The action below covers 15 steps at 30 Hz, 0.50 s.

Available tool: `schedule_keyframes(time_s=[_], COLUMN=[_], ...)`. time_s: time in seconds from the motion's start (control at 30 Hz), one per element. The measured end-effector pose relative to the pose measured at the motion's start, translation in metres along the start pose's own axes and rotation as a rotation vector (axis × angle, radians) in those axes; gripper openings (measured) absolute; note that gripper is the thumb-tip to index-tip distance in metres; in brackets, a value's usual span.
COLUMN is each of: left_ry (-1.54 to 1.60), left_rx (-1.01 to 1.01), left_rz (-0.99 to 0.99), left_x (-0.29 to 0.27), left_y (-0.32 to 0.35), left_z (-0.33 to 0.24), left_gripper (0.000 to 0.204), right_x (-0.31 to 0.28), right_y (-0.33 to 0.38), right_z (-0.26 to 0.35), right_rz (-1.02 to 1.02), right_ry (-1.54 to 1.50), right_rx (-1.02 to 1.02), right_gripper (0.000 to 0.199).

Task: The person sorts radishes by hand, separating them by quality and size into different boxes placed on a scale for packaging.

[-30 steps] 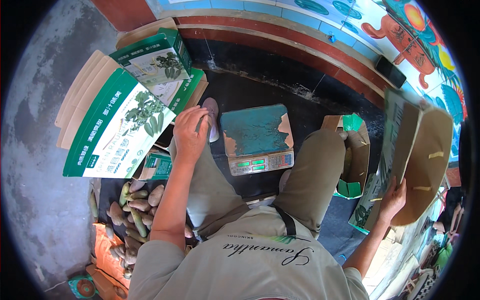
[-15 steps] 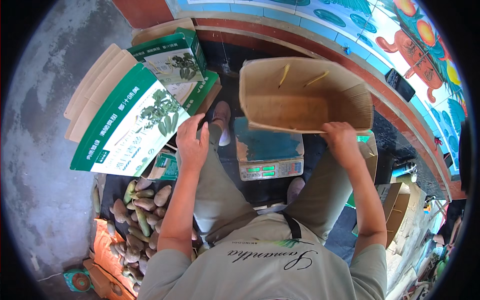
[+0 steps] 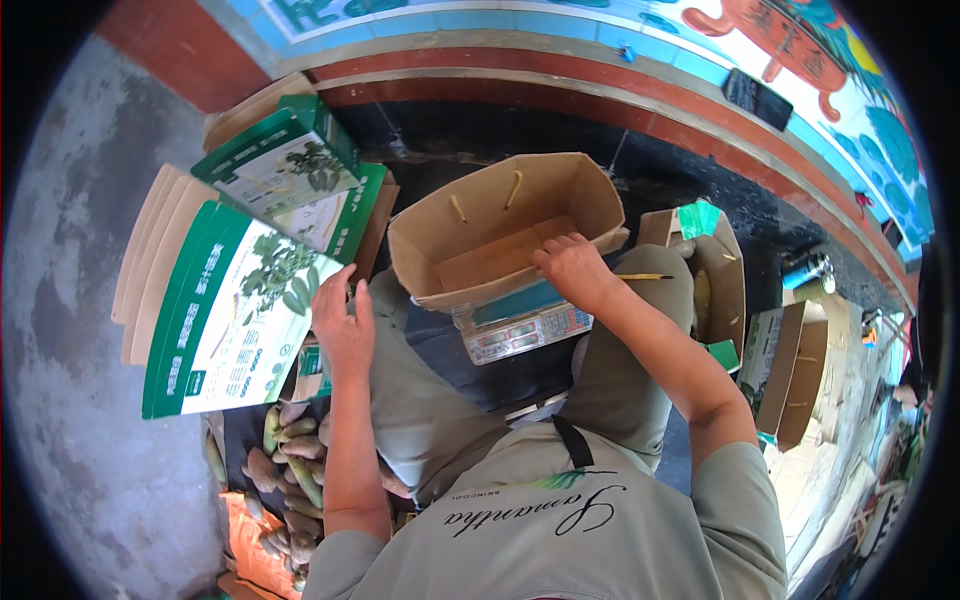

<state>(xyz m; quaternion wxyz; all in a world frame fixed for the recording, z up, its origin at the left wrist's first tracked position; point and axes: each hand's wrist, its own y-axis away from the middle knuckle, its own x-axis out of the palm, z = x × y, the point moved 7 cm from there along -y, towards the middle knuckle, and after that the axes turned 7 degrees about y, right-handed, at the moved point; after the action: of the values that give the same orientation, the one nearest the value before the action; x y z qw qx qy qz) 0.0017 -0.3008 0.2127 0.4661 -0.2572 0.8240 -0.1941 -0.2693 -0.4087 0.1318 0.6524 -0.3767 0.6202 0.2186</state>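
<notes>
An open-topped brown cardboard box [image 3: 480, 270] with yellow cord handles stands over the blue-topped weighing scale [image 3: 520, 335], covering most of its plate. My right hand [image 3: 575, 268] grips the near rim of this box, its fingertips curled over to the inside. One yellow cord sticks out beside my right wrist. At the left, my left hand [image 3: 343, 318] lies by the right edge of a stack of flattened green-and-white cartons [image 3: 235, 310]. Its thumb and fingers are apart, with nothing held; whether the fingertips touch the cartons, I cannot tell.
Long root vegetables [image 3: 295, 465] lie in a pile left of my leg, beside an orange sheet [image 3: 258, 545]. More green cartons [image 3: 285, 165] stand at the far left. An open carton with vegetables [image 3: 715, 285] is right of my knee, another carton [image 3: 790, 375] beyond. A phone [image 3: 757, 99] rests on the ledge.
The box has moved left and now hides most of the scale plate. My right hand has moved left with it, along the rim. The green scale display no longer shows lit.
</notes>
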Motion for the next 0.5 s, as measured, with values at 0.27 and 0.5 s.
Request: schedule_keyframes(time_s=[0.27,0.5], left_ry=[-0.037,-0.067], left_rx=[0.009,0.015], left_rz=[0.034,0.068], left_x=[0.004,0.010], left_y=[0.002,0.004], left_z=[-0.006,-0.007], left_gripper=[0.022,0.021], right_x=[-0.093,0.017], right_y=[0.089,0.241], right_z=[-0.137,-0.268], right_rz=[-0.530,-0.109], right_ry=[-0.226,0.426], right_rx=[0.601,1.037], right_gripper=[0.015,0.040])
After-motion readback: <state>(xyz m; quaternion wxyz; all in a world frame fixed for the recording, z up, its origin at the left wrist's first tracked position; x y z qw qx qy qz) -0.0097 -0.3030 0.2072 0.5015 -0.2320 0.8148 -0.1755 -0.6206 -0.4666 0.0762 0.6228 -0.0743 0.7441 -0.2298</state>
